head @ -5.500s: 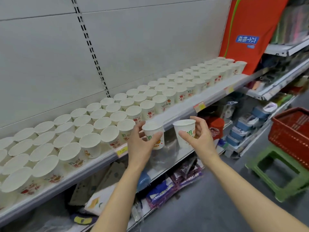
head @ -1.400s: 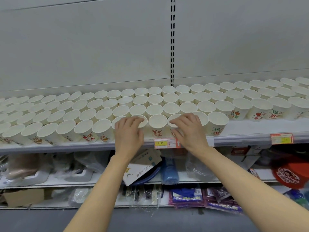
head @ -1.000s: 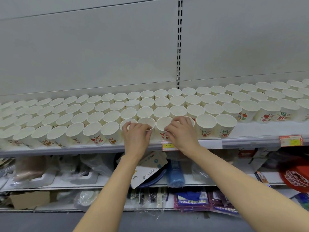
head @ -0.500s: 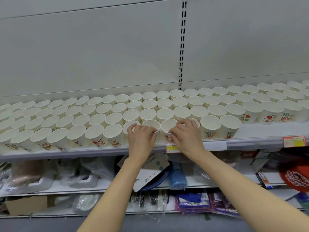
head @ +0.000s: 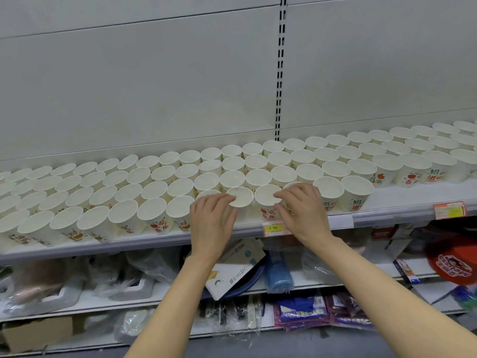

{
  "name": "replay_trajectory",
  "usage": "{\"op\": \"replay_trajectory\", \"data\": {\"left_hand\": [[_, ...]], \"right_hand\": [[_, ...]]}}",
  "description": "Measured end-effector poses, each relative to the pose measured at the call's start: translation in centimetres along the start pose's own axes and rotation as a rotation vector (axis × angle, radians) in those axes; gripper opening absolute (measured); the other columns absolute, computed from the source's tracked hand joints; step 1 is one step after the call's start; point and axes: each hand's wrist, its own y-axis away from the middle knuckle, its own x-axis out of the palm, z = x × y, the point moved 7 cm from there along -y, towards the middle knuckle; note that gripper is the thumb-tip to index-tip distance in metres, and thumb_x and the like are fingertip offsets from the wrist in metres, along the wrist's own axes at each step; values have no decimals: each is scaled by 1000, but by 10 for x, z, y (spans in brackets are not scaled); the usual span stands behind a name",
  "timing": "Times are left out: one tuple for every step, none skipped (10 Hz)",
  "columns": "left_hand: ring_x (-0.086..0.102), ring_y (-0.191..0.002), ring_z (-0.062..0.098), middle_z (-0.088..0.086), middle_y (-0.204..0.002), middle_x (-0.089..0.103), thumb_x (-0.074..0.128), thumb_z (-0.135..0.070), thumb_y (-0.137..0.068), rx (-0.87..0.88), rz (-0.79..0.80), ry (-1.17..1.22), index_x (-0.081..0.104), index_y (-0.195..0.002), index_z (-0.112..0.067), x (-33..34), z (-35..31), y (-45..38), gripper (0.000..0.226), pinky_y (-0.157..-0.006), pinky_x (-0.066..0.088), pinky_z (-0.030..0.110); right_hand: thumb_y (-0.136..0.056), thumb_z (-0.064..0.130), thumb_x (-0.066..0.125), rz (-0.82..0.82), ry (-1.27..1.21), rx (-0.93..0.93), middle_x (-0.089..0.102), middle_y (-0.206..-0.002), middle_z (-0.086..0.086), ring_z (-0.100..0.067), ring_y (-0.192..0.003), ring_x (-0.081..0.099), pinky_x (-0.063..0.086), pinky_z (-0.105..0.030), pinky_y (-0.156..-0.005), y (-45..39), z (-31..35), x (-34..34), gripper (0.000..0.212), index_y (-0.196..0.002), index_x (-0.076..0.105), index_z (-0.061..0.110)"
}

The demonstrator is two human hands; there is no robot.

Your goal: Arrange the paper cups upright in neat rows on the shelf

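Note:
Several rows of white paper cups (head: 152, 213) with red and green print stand upright on the grey shelf (head: 124, 245). My left hand (head: 211, 223) curls round a front-row cup that it mostly hides, and its fingertips touch the rim of the neighbouring cup (head: 241, 198). My right hand (head: 303, 211) curls over another front-row cup, with only a bit of rim showing above the knuckles. Its fingertips reach the rim of the cup (head: 267, 196) to its left. To the right, the front row ends at a cup (head: 357, 193).
Bare shelf board (head: 413, 197) runs right of the front row's end. A yellow price tag (head: 273, 227) sits on the shelf lip between my hands. Lower shelves hold a white box (head: 233, 272), a blue roll (head: 278, 272), bagged goods and a red item (head: 454, 264).
Five seconds ago each hand carried a cup in front of the shelf; both cups now stand in the front row. Over the last second the hands stayed on the cups, barely moving.

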Motion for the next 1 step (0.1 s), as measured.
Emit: {"op": "replay_trajectory", "data": {"left_hand": [[58,-104,19,-2,-112,67,69,-19,-89,-6,-147,46,72,-109,-16,-36,14,33,20,-90,42,33]], "right_hand": [[-83,21,66,-80,-18,27,66,-91,4,-23,-94,53,35,-31,-82,12,2,-20,17,-98,71,16]]}}
